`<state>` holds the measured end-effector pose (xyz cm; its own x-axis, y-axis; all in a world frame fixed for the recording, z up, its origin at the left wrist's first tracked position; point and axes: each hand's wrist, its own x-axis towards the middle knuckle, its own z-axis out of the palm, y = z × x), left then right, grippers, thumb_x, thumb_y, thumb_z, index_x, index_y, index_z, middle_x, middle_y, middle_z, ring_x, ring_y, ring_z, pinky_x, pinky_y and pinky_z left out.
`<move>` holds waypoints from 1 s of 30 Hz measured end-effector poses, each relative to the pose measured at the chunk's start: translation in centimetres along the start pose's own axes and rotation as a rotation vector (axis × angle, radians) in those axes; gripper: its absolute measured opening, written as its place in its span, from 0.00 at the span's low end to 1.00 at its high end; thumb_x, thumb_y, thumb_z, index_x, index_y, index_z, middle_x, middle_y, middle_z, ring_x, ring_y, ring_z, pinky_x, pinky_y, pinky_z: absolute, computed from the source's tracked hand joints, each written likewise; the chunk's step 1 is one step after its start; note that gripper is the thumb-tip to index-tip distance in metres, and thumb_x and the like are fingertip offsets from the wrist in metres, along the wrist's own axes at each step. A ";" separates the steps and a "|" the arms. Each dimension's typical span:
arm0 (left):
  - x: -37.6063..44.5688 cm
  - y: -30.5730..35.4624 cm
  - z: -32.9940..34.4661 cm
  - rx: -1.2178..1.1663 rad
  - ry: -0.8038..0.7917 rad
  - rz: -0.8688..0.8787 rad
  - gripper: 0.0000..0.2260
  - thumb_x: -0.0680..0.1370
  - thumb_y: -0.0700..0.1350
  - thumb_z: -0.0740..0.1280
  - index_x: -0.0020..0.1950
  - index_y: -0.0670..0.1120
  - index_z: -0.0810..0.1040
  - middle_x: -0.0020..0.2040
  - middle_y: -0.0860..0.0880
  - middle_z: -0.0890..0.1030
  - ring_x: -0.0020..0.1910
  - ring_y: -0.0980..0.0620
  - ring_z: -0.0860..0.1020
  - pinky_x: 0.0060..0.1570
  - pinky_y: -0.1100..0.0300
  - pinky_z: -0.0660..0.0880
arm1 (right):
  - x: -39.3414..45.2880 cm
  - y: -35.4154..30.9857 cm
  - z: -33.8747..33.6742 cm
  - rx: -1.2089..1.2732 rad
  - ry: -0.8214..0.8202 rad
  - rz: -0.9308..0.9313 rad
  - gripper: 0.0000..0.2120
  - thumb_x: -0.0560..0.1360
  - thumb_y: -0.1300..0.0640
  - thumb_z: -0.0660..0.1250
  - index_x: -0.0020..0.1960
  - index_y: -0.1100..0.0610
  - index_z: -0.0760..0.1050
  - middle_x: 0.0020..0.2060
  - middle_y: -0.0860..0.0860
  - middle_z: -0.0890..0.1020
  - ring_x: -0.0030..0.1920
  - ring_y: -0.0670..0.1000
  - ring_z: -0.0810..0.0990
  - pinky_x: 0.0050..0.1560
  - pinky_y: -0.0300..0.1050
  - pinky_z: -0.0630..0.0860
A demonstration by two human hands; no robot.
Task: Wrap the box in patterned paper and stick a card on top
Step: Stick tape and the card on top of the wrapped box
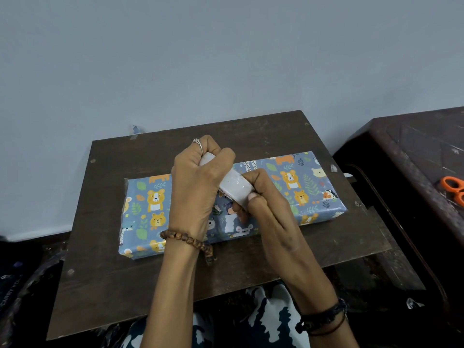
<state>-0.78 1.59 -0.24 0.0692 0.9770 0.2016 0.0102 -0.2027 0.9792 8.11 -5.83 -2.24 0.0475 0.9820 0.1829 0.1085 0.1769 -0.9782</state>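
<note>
A dark wooden counter (105,285) carries the wrapped box (296,187). Above it, the left hand (198,187) grips a white tape roll (234,188); the right hand's (266,212) fingers (252,196) pinch its 4 o'clock end. Orange scissors (453,188) lie at 3 o'clock

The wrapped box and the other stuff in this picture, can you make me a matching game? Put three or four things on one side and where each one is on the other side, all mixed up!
Things:
1. wrapped box
2. white tube
3. orange scissors
4. bead bracelet

Places:
A. on the left wrist
B. lying flat on the small dark table
C. gripped by both hands, left hand and right hand, above the box
D. on the other table at the right edge

Pairs: 1-B, 2-C, 3-D, 4-A
</note>
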 end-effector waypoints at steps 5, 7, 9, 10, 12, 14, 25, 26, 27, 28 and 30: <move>0.1 0.0 0.0 0.009 0.008 -0.005 0.11 0.66 0.42 0.62 0.26 0.49 0.62 0.22 0.57 0.64 0.24 0.60 0.63 0.26 0.72 0.61 | 0.0 0.1 0.0 0.011 -0.006 -0.011 0.09 0.74 0.48 0.51 0.44 0.48 0.68 0.34 0.40 0.73 0.36 0.45 0.68 0.41 0.54 0.68; 0.1 0.0 0.0 -0.001 0.008 -0.016 0.12 0.66 0.43 0.63 0.25 0.49 0.62 0.22 0.57 0.64 0.24 0.60 0.63 0.25 0.72 0.61 | 0.0 0.3 0.0 0.036 -0.009 -0.014 0.09 0.73 0.49 0.51 0.45 0.48 0.69 0.34 0.40 0.74 0.36 0.43 0.69 0.40 0.49 0.68; 0.1 0.1 0.1 -0.006 0.010 -0.026 0.13 0.65 0.42 0.63 0.24 0.52 0.63 0.21 0.57 0.64 0.23 0.60 0.64 0.24 0.72 0.61 | -0.1 0.5 0.0 0.079 0.000 -0.018 0.10 0.72 0.51 0.52 0.46 0.49 0.71 0.34 0.41 0.75 0.35 0.42 0.69 0.39 0.44 0.68; 0.1 0.1 0.1 0.002 0.009 -0.029 0.13 0.65 0.43 0.63 0.23 0.51 0.63 0.21 0.56 0.64 0.23 0.60 0.64 0.24 0.72 0.61 | 0.0 0.6 -0.1 0.096 0.008 -0.014 0.10 0.71 0.53 0.53 0.47 0.49 0.72 0.34 0.41 0.76 0.35 0.42 0.69 0.39 0.43 0.68; 0.2 0.1 0.1 0.001 0.004 -0.037 0.12 0.65 0.42 0.62 0.25 0.50 0.63 0.21 0.56 0.64 0.23 0.60 0.63 0.24 0.71 0.61 | 0.4 0.8 -0.1 0.115 0.006 0.021 0.14 0.71 0.59 0.53 0.44 0.44 0.74 0.33 0.42 0.77 0.34 0.44 0.70 0.37 0.41 0.69; 0.2 0.1 0.0 -0.052 0.003 -0.062 0.11 0.66 0.42 0.63 0.27 0.45 0.62 0.23 0.56 0.64 0.23 0.60 0.64 0.23 0.70 0.63 | 0.8 1.0 -0.2 0.138 -0.023 0.055 0.20 0.69 0.61 0.52 0.42 0.40 0.77 0.31 0.44 0.79 0.33 0.44 0.71 0.36 0.39 0.70; 0.4 0.0 -0.6 -0.134 0.021 -0.105 0.14 0.67 0.41 0.63 0.31 0.36 0.60 0.34 0.42 0.64 0.33 0.49 0.61 0.28 0.62 0.61 | 0.8 0.0 0.2 0.229 -0.033 0.021 0.05 0.76 0.56 0.60 0.45 0.51 0.74 0.33 0.43 0.75 0.36 0.41 0.71 0.39 0.34 0.69; 0.4 0.0 -0.6 -0.136 0.020 -0.111 0.14 0.67 0.41 0.63 0.31 0.37 0.60 0.34 0.42 0.64 0.34 0.48 0.61 0.28 0.61 0.61 | 0.8 0.0 0.0 0.243 -0.051 0.019 0.05 0.76 0.56 0.60 0.46 0.52 0.74 0.34 0.43 0.76 0.36 0.40 0.72 0.39 0.33 0.69; 0.4 0.0 -0.6 -0.142 0.018 -0.120 0.14 0.67 0.42 0.64 0.31 0.38 0.59 0.34 0.42 0.65 0.34 0.47 0.61 0.29 0.60 0.60 | 0.8 0.0 -0.1 0.256 -0.065 0.021 0.06 0.76 0.57 0.59 0.47 0.52 0.75 0.34 0.43 0.77 0.37 0.40 0.72 0.40 0.33 0.70; 0.5 0.0 -0.6 -0.150 0.016 -0.131 0.15 0.67 0.42 0.64 0.31 0.40 0.58 0.35 0.43 0.65 0.35 0.46 0.61 0.29 0.59 0.59 | 0.7 0.0 -0.2 0.265 -0.079 0.026 0.06 0.77 0.57 0.59 0.49 0.53 0.75 0.35 0.43 0.78 0.37 0.40 0.73 0.40 0.33 0.70; 0.5 -0.1 -0.6 -0.156 0.008 -0.144 0.15 0.67 0.42 0.64 0.31 0.40 0.58 0.35 0.42 0.66 0.35 0.45 0.61 0.29 0.58 0.58 | 0.7 -0.1 -0.4 0.281 -0.103 0.036 0.08 0.76 0.58 0.59 0.50 0.52 0.75 0.36 0.43 0.79 0.38 0.40 0.74 0.41 0.34 0.71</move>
<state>-1.37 2.12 -0.19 0.0699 0.9958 0.0586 -0.1356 -0.0487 0.9896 8.53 -5.21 -1.94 -0.0561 0.9870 0.1503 -0.1717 0.1388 -0.9753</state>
